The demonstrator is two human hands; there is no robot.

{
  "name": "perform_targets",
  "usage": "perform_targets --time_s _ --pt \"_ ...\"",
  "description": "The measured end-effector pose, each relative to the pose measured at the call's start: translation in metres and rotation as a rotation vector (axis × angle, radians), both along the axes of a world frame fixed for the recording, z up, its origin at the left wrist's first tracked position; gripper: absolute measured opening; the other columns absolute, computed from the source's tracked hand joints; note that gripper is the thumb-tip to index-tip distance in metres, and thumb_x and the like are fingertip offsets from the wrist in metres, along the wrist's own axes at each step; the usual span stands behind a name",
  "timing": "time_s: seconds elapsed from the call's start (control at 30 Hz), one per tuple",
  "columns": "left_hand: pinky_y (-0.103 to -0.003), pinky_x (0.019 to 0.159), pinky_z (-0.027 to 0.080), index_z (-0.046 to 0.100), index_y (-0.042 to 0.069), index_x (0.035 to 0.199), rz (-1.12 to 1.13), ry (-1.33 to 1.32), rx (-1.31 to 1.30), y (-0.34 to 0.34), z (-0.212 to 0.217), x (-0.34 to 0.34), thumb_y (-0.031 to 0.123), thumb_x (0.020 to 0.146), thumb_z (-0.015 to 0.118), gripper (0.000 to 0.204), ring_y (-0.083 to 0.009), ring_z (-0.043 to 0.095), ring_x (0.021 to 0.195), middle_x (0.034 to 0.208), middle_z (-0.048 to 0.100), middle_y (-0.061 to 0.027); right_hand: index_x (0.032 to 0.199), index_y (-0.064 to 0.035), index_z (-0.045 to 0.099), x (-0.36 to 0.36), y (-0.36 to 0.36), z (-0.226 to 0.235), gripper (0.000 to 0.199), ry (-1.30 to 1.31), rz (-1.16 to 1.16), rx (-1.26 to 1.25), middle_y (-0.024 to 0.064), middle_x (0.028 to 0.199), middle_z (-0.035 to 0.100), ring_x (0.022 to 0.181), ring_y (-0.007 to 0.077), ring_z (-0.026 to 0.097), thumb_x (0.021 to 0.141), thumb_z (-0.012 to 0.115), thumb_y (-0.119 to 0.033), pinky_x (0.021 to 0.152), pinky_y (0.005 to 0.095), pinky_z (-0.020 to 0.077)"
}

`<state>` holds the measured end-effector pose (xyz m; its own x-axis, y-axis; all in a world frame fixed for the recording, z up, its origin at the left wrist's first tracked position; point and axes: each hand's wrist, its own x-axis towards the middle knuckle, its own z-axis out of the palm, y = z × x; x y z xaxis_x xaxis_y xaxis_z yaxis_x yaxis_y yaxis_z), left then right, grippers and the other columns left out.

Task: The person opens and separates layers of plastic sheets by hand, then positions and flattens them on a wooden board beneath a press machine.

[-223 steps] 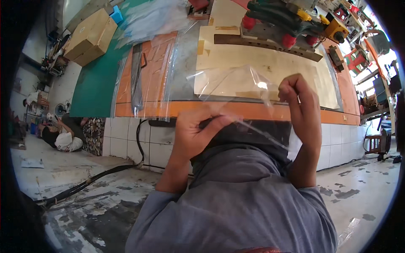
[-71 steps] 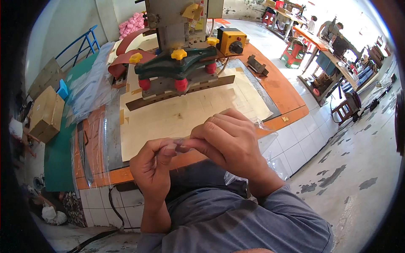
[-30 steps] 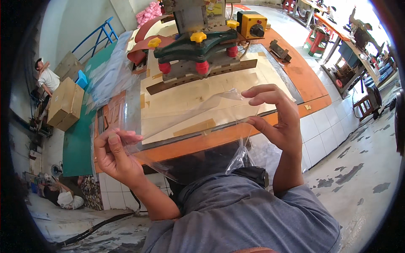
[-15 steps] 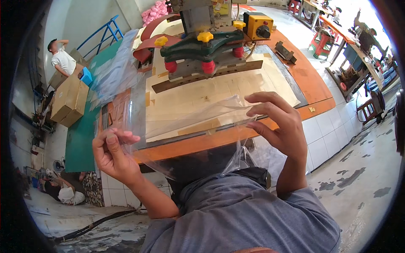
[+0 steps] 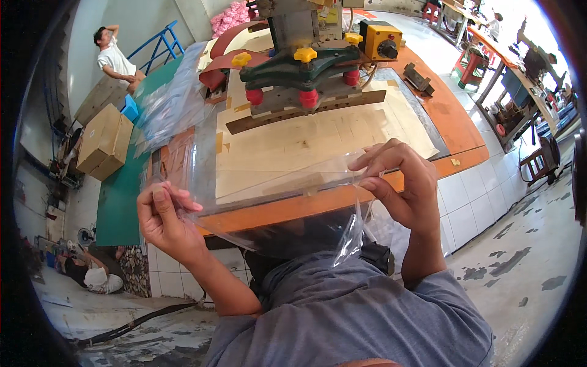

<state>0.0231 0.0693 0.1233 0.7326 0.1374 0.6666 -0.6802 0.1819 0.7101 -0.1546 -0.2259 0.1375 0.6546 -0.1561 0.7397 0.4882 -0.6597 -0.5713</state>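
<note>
Clear film point(image 5: 275, 192) hangs stretched btwn two bare hands over the near edge of a table point(image 5: 293, 213), in front of the wearer's grey shirt point(image 5: 348, 300). L hand point(image 5: 168, 214), fingers curled & thumb drawn in, has the film's L end; R hand point(image 5: 400, 186), thumb & fingertips nearly together, has the R end, w/ a shiny crumpled fold drooping just beside it. Film is see-through, so its lower edge is hard to trace.

Beyond it, a tan sheet point(image 5: 287, 147) lies on the orange-edged tabletop; above that stands a dark green press point(image 5: 299, 72) w/ yellow knobs point(image 5: 304, 55), red feet point(image 5: 309, 98) & a long metal bar point(image 5: 306, 112). Yellow control box point(image 5: 380, 41) to its R, metal block point(image 5: 418, 80) on the tabletop nearby.

At L, loose film sheets point(image 5: 171, 107) cover part of a green surface point(image 5: 117, 205), w/ carton point(image 5: 104, 142) & blue bin point(image 5: 129, 108) alongside. Bkgd: co-worker in white shirt point(image 5: 116, 60), arm raised, at upper L; pink bundle point(image 5: 231, 18), top; red-green stool point(image 5: 472, 68), upper R.
</note>
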Motion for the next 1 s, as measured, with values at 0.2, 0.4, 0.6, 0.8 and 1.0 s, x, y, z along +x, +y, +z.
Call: perform_targets --time_s 0.2,0.4,0.6,0.8,1.0 --pt "-0.022 0.044 0.047 0.066 0.002 0.103 0.007 0.082 -0.044 -0.005 -0.007 0.002 0.019 0.108 0.062 0.018 -0.0095 0.057 0.058 0.081 0.068 -0.009 0.096 -0.004 0.066 0.001 0.0 -0.006 0.017 0.029 0.016 0.077 0.0085 0.09 0.071 0.085 0.0228 0.071 0.09 0.08 -0.009 0.077 0.0342 0.0543" --pt "-0.022 0.047 0.043 0.068 0.005 0.103 0.047 0.121 -0.039 -0.005 -0.011 0.002 0.022 0.108 0.064 0.018 -0.006 0.055 0.063 0.082 0.067 -0.0025 0.096 -0.0039 0.063 0.001 0.007 0.002 0.022 -0.021 0.014 0.037 0.0099 0.095 0.07 0.091 0.0219 0.071 0.086 0.083 -0.004 0.082 0.0348 0.0542" --pt "-0.022 0.046 0.045 0.067 0.004 0.101 0.042 0.086 -0.018 -0.003 -0.012 0.002 0.022 0.108 0.064 0.019 -0.0061 0.056 0.064 0.084 0.065 -0.0023 0.108 -0.0031 0.062 0.002 0.004 -0.015 0.033 -0.011 0.026 0.138 0.0077 0.094 0.068 0.094 0.0191 0.07 0.084 0.085 0.001 0.083 0.0312 0.0534" --pt "-0.022 0.046 0.047 0.066 0.005 0.101 0.042 0.1 -0.031 0.004 -0.017 0.004 0.023 0.108 0.063 0.019 -0.0069 0.056 0.06 0.084 0.064 -0.002 0.103 -0.0037 0.068 0.008 0.016 -0.012 0.025 0.037 0.104 0.561 0.0018 0.094 0.07 0.089 0.0128 0.067 0.086 0.086 -0.006 0.085 0.0287 0.0524" --pt "-0.022 0.046 0.046 0.065 0.006 0.1 -0.021 0.117 -0.02 0.009 -0.023 0.001 0.023 0.107 0.065 0.019 -0.0068 0.056 0.059 0.083 0.064 -0.0027 0.094 -0.0031 0.072 0.008 0.017 -0.014 0.018 0.018 -0.035 0.532 0.0053 0.094 0.076 0.097 0.0145 0.07 0.086 0.086 -0.008 0.089 0.0297 0.0516"
